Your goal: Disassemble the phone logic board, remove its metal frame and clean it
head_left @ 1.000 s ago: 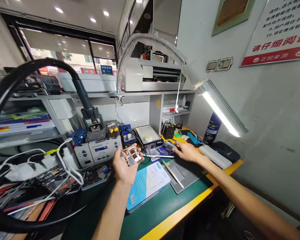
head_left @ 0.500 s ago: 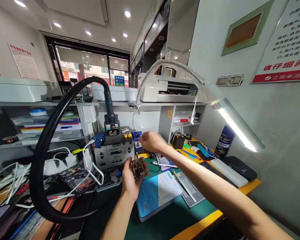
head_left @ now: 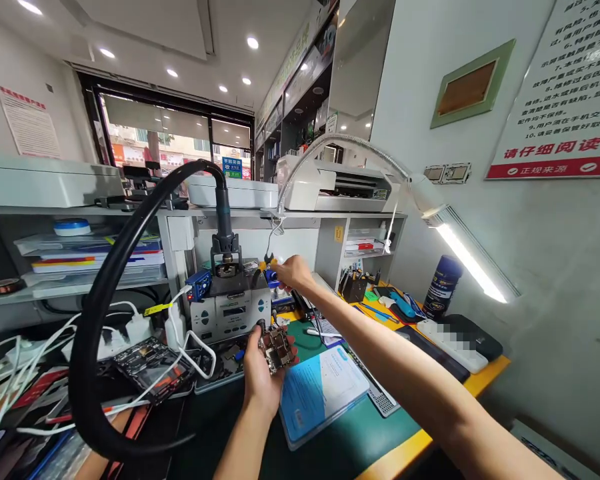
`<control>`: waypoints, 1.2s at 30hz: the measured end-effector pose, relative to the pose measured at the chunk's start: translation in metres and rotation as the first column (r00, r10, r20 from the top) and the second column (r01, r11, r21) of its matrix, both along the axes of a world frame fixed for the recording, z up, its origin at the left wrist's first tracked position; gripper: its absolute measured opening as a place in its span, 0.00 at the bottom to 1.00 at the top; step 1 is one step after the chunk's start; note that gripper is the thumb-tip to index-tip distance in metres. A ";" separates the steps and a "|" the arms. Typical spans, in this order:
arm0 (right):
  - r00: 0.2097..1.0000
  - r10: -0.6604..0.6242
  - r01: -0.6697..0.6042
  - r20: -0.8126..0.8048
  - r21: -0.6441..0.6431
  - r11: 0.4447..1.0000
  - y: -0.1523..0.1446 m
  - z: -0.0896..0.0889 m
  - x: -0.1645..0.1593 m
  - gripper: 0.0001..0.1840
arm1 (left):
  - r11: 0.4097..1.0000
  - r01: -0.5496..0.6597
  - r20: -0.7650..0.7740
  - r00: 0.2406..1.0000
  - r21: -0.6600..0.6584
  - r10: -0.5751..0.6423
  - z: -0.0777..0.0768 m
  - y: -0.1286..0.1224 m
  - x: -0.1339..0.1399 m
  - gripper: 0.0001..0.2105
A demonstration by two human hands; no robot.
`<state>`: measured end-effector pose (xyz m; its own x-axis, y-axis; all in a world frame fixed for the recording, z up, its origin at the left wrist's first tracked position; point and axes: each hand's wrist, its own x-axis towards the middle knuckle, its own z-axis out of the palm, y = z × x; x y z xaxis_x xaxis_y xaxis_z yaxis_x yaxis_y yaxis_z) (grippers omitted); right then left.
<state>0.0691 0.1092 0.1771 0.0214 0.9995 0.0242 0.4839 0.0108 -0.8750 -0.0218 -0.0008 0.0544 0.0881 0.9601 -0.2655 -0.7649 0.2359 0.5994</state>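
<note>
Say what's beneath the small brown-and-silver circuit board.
The left hand supports the board from below, fingertips showing past its right edge. The board's underside and the covered palm can't be seen.

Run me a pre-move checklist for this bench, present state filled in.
1. Circuit board supported: ok, the left hand holds it.
2. Right hand has a secure grip: cannot tell; its fingertips are at a yellow item, but the contact is partly hidden.
3. Work lamp lit: ok.
4. Black handle parked: ok, it stands upright above the gray station.
5. Station display readable: cannot tell, too small.
6. Green mat bare beside the left hand: not ok, a blue-and-white box lies there.
</note>
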 end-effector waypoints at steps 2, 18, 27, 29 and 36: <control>0.983 -0.003 0.016 -0.186 0.072 0.997 -0.026 -0.009 0.021 0.19 | 1.000 0.014 -0.008 1.000 -0.004 -0.014 -0.001 -0.001 0.000 0.20; 0.286 -0.120 -0.269 -0.951 -0.200 0.942 -0.218 -0.126 0.088 0.15 | 0.976 0.113 -0.172 0.982 0.188 -0.080 0.003 -0.017 0.025 0.22; 0.613 -0.001 -0.289 -0.790 -0.225 0.930 -0.214 -0.123 0.075 0.08 | 0.930 0.101 -0.323 0.946 0.353 0.020 -0.009 -0.016 0.026 0.24; 0.635 -0.005 -0.274 -0.772 -0.232 0.933 -0.213 -0.123 0.075 0.08 | 0.915 0.107 -0.353 0.935 0.390 0.041 -0.011 -0.016 0.025 0.25; 0.664 -0.028 -0.272 -0.747 -0.277 0.922 -0.210 -0.124 0.074 0.10 | 0.871 0.143 -0.418 0.905 0.469 0.077 -0.013 -0.017 0.021 0.25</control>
<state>0.1429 -0.1011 0.0528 -0.2406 0.9300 -0.2780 -0.2905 -0.3423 -0.8936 -0.0007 -0.0173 0.0410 0.1102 0.9720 0.2074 -0.4184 -0.1439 0.8968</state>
